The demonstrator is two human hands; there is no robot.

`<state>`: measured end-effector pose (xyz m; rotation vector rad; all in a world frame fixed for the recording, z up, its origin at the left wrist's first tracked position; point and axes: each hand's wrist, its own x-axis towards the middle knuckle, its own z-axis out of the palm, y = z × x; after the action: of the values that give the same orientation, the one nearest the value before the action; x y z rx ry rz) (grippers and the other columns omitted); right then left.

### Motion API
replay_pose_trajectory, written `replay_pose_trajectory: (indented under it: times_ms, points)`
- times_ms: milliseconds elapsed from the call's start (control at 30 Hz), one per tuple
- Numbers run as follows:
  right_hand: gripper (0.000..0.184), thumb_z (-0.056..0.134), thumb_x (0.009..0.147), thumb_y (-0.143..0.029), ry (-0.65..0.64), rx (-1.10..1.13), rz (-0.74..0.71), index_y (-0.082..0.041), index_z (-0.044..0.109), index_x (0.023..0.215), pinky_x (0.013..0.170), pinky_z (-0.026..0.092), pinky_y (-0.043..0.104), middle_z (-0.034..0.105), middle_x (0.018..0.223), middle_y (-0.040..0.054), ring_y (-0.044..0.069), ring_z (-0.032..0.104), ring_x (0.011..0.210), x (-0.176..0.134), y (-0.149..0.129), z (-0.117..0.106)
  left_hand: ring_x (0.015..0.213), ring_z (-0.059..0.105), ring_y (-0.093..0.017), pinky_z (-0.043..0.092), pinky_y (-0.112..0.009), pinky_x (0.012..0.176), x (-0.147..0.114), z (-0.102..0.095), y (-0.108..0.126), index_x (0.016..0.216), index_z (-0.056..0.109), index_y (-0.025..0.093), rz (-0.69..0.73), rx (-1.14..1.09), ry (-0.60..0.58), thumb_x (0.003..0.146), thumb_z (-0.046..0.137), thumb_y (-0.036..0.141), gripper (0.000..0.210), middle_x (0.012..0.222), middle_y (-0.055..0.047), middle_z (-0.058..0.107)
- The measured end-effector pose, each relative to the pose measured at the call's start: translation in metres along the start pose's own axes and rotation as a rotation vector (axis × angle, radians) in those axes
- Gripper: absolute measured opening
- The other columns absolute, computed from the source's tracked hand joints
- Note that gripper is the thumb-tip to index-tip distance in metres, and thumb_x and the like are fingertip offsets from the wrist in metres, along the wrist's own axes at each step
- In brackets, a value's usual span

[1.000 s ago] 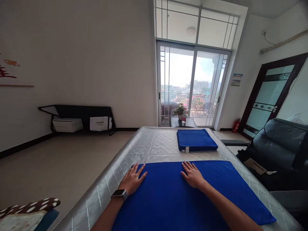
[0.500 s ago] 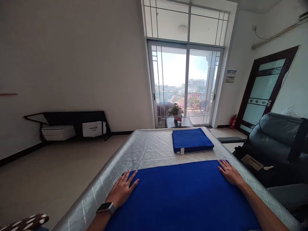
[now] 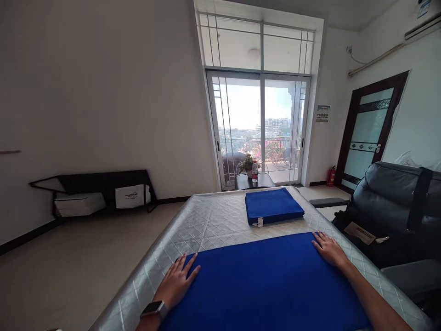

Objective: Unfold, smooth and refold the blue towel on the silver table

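Note:
A large blue cloth (image 3: 262, 280) lies spread flat over the silvery quilted mattress (image 3: 193, 220). My left hand (image 3: 177, 278), with a watch (image 3: 153, 308) at the wrist, rests open on the cloth's far left corner, fingers spread. On the far right corner lies my right hand (image 3: 329, 248), also open and palm down. Beyond the spread cloth sits a folded blue cloth (image 3: 274, 203) with a white tag (image 3: 259, 222) on its near edge. The near end of the spread cloth runs out of view.
A black armchair (image 3: 396, 202) stands close on the right, with a brown card (image 3: 360, 233) on it. Past the mattress, a small table (image 3: 246, 182) holds a bottle (image 3: 254, 171) and a potted plant. A low black rack (image 3: 103, 181) with white boxes is by the left wall.
The view has tilted up slightly and turned a little to the right. Both hands stay flat at the cloth's far corners, and the cloths look the same.

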<state>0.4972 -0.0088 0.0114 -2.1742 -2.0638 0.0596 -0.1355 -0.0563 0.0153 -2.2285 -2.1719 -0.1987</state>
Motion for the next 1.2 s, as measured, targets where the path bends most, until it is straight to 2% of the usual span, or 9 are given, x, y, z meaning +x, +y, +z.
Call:
replay_pose_trajectory:
  times_ms: [133, 267, 433, 633, 733, 800, 867, 967, 1200]
  points:
    - [0.066, 0.024, 0.099, -0.054, 0.038, -0.110, 0.026, -0.024, 0.037, 0.156, 0.124, 0.013, 0.054, 0.031, 0.165, 0.0065, 0.029, 0.023, 0.153, -0.003, -0.011, -0.008, 0.155, 0.022, -0.031, 0.022, -0.049, 0.126, -0.005, -0.009, 0.004, 0.158, 0.031, 0.022, -0.012, -0.008, -0.052, 0.098, 0.027, 0.058, 0.070, 0.166, -0.013, 0.030]
    - [0.062, 0.024, 0.099, -0.041, 0.125, -0.152, -0.025, -0.016, 0.045, 0.152, 0.125, 0.006, 0.053, 0.035, 0.162, 0.0115, 0.029, 0.021, 0.154, -0.011, -0.059, -0.024, 0.154, 0.024, -0.032, 0.024, -0.051, 0.125, -0.005, -0.008, 0.003, 0.158, 0.032, 0.023, 0.012, -0.002, -0.040, 0.098, 0.025, 0.060, 0.070, 0.166, -0.013, 0.032]
    - [0.064, 0.023, 0.102, -0.049, 0.076, 0.034, -0.284, -0.018, 0.039, 0.155, 0.125, 0.013, 0.046, 0.033, 0.163, 0.0095, 0.025, 0.023, 0.153, -0.033, -0.181, -0.037, 0.154, 0.023, -0.034, 0.025, -0.053, 0.124, -0.006, -0.006, 0.003, 0.158, 0.030, 0.021, -0.010, -0.011, -0.041, 0.099, 0.024, 0.062, 0.072, 0.167, -0.015, 0.031]
    - [0.068, 0.025, 0.102, -0.054, -0.006, 0.242, -0.671, -0.014, 0.038, 0.155, 0.125, 0.018, 0.047, 0.034, 0.163, 0.0129, 0.025, 0.024, 0.153, -0.076, -0.336, -0.023, 0.154, 0.024, -0.033, 0.025, -0.050, 0.124, -0.007, -0.006, 0.006, 0.158, 0.029, 0.026, -0.038, -0.017, -0.019, 0.099, 0.022, 0.063, 0.070, 0.167, -0.013, 0.032]
    - [0.068, 0.027, 0.102, -0.054, -0.018, 0.318, -0.756, -0.014, 0.036, 0.156, 0.126, 0.019, 0.047, 0.034, 0.163, 0.0133, 0.026, 0.025, 0.152, -0.086, -0.391, -0.009, 0.153, 0.029, -0.033, 0.027, -0.051, 0.123, -0.005, -0.001, 0.002, 0.157, 0.033, 0.025, -0.021, -0.002, 0.010, 0.100, 0.024, 0.062, 0.069, 0.165, -0.013, 0.036]
    - [0.068, 0.029, 0.102, -0.053, -0.039, 0.346, -0.755, -0.012, 0.035, 0.156, 0.125, 0.020, 0.047, 0.033, 0.163, 0.0140, 0.026, 0.024, 0.152, -0.085, -0.417, 0.000, 0.152, 0.032, -0.033, 0.030, -0.051, 0.122, -0.003, 0.003, -0.001, 0.156, 0.035, 0.024, -0.002, 0.006, 0.026, 0.100, 0.027, 0.060, 0.067, 0.164, -0.014, 0.038]
    - [0.067, 0.030, 0.102, -0.051, -0.065, 0.356, -0.720, -0.011, 0.035, 0.156, 0.125, 0.020, 0.048, 0.031, 0.163, 0.0148, 0.026, 0.023, 0.153, -0.082, -0.434, 0.009, 0.151, 0.034, -0.033, 0.031, -0.053, 0.121, -0.002, 0.007, -0.005, 0.156, 0.035, 0.024, 0.024, 0.012, 0.046, 0.101, 0.028, 0.056, 0.064, 0.163, -0.014, 0.040]
    - [0.066, 0.029, 0.102, -0.050, -0.089, 0.355, -0.671, -0.012, 0.035, 0.156, 0.125, 0.017, 0.049, 0.030, 0.164, 0.0140, 0.026, 0.021, 0.153, -0.075, -0.442, 0.020, 0.150, 0.035, -0.033, 0.033, -0.055, 0.120, -0.001, 0.012, -0.009, 0.156, 0.034, 0.024, 0.064, 0.011, 0.084, 0.102, 0.028, 0.050, 0.060, 0.161, -0.015, 0.043]
    - [0.070, 0.026, 0.101, -0.058, -0.110, 0.335, -0.670, -0.018, 0.031, 0.158, 0.126, 0.012, 0.048, 0.026, 0.166, 0.0094, 0.024, 0.018, 0.154, -0.064, -0.422, 0.025, 0.151, 0.033, -0.033, 0.031, -0.054, 0.122, 0.000, 0.010, -0.006, 0.155, 0.039, 0.026, 0.000, -0.025, 0.070, 0.102, 0.033, 0.052, 0.059, 0.163, -0.014, 0.039]
